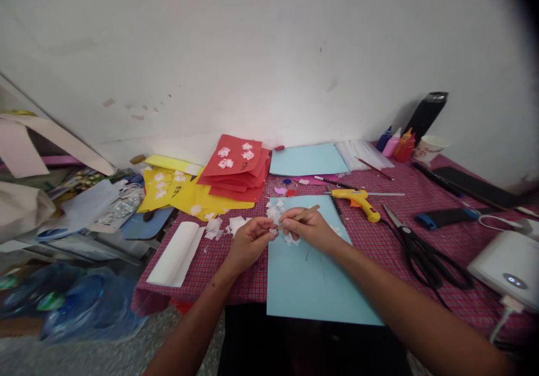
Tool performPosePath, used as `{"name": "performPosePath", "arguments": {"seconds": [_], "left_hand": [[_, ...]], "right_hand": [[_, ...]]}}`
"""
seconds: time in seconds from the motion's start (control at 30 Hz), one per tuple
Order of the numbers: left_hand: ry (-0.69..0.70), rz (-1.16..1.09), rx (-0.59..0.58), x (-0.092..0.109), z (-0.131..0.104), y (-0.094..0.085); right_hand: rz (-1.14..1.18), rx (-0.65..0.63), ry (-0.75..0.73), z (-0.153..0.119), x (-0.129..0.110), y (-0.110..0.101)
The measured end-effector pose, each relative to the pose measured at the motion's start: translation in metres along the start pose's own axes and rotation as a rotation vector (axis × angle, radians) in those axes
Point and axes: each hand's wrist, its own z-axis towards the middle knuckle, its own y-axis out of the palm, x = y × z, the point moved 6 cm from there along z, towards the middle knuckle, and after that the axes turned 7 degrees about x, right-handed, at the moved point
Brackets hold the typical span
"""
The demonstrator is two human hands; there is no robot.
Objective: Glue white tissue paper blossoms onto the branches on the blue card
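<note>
My left hand (254, 241) pinches a small white paper piece (274, 232) over the left edge of a light blue sheet (311, 286). Right beside it, my right hand (304, 228) grips a thin tan stick (307, 212), its lower end close to the piece. White paper flowers (275, 209) lie on the upper part of the sheet, partly hidden by my hands. Loose white paper cutouts (214, 228) rest on the checked cloth left of my left hand. A folded white paper (174, 255) lies farther left.
Red sheets (236, 168) and yellow sheets (168, 188) with flowers lie at the back left. To the right are a yellow glue gun (357, 200), black scissors (425, 255), a white device (509, 266), paint bottles (398, 142), a paper cup (430, 147) and a black flask (426, 112).
</note>
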Motion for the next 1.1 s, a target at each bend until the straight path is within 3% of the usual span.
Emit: {"name": "performPosePath", "arguments": {"seconds": [0.3,0.53,0.67,0.8,1.1], "left_hand": [[0.021,-0.029,0.023,0.008,0.000,-0.001],[-0.053,0.063,0.163,0.004,0.002,-0.012],[-0.080,0.085,0.122,0.000,0.002,-0.013],[-0.143,-0.054,0.130,-0.006,0.002,-0.014],[-0.175,-0.086,0.084,-0.007,0.000,-0.009]], "right_hand": [[0.061,-0.022,0.048,-0.001,0.005,0.000],[0.038,0.022,0.040,-0.002,-0.002,-0.005],[0.106,-0.007,0.083,-0.004,-0.001,-0.003],[0.174,-0.021,0.100,-0.004,0.001,0.000],[0.155,-0.043,0.118,-0.005,0.001,0.001]]}}
